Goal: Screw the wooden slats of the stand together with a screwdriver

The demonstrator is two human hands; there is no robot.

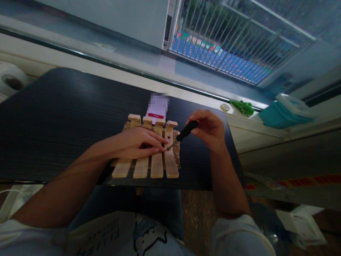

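A wooden piece made of several pale slats [149, 167] lies on the black table [53, 121] near its front edge. My left hand [135, 142] rests flat across the slats, its fingers stretched toward the right slat. My right hand [209, 129] is closed on a black-handled screwdriver [185, 132]. The screwdriver's tip touches the rightmost slat [170, 160], just beside my left fingertips. A small card with a red bar [156, 112] lies behind the slats.
A window sill runs behind the table, with a green cloth [242, 106] and a teal container [282, 113] at the right. A white round object [10, 81] sits at the far left. Papers [301, 220] lie on the floor at the lower right.
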